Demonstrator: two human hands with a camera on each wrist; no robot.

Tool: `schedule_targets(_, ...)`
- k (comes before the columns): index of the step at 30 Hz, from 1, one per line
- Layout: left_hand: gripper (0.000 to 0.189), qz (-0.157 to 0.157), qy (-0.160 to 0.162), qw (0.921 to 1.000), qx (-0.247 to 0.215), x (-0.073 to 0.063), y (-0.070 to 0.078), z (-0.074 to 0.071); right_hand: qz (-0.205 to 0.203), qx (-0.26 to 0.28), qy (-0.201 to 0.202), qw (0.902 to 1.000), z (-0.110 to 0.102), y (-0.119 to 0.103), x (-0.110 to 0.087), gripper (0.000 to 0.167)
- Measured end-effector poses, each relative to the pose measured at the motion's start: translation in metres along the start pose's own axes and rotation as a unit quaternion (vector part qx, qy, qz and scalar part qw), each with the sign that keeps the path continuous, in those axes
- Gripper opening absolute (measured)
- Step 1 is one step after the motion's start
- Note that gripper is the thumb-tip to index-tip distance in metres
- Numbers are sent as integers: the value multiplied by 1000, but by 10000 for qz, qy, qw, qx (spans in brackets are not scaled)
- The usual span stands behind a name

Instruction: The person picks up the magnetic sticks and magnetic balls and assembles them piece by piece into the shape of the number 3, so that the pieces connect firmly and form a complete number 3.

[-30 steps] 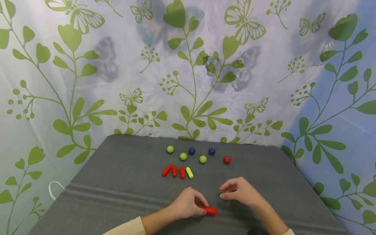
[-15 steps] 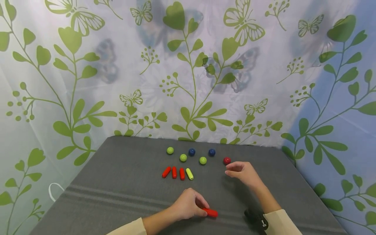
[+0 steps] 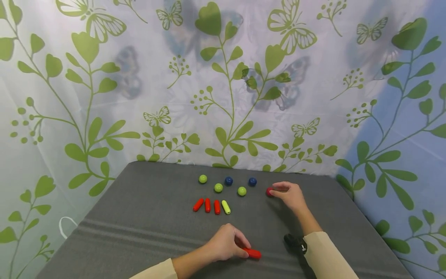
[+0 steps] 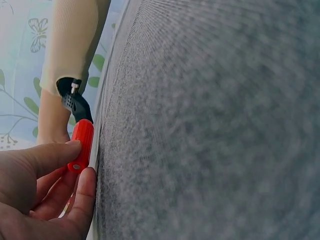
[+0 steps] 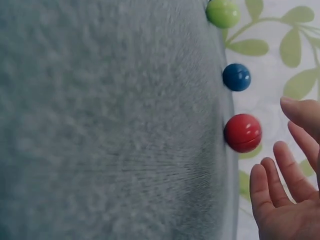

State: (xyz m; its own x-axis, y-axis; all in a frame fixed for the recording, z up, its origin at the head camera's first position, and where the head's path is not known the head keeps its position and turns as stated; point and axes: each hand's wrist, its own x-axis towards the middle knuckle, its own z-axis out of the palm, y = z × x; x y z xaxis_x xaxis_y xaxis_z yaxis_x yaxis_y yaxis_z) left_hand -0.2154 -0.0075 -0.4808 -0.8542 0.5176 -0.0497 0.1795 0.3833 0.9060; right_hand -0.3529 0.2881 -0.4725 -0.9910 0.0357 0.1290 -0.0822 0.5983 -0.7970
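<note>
My left hand (image 3: 225, 243) pinches a ribbed red rod (image 4: 84, 140) between thumb and fingers, just above the grey cloth; the left wrist view shows a pale spot at its near end. Farther off, my right hand (image 3: 291, 197) reaches beside a glossy red ball (image 5: 243, 133). In the right wrist view its thumb and fingers are spread, with a gap between them and the ball. In the head view the thumb overlaps part of that ball.
Left of the red ball are blue balls (image 3: 252, 181) and green balls (image 3: 242, 191). Nearer, red rods (image 3: 217, 207) and a yellow-green rod (image 3: 226, 207) lie in a row on the grey cloth (image 3: 146, 217). A leaf-patterned curtain (image 3: 181, 97) hangs behind.
My right hand has moved forward from near the left hand to the red ball. The left hand keeps its pinch on the red rod, almost in place.
</note>
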Motion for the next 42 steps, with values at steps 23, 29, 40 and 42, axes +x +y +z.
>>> schedule_targets(23, 16, -136, -219, 9996, -58, 2, 6, 4, 287, 122, -213, 9993, 12, 19, 18, 47)
schedule_targets(29, 16, -222, -227, 9994, -133, 3, 7, 4, 362, 136, -205, 9990, 11, 18, 17, 48)
schedule_targets(40, 16, -301, -270, 9990, -168, 3, 7, 3, 363, 52, -269, 9990, 9, 16, 10, 46)
schedule_targets(42, 16, -326, -275, 9989, -179, 3, 7, 3, 384, 47, -312, 9988, 8, 16, 8, 46)
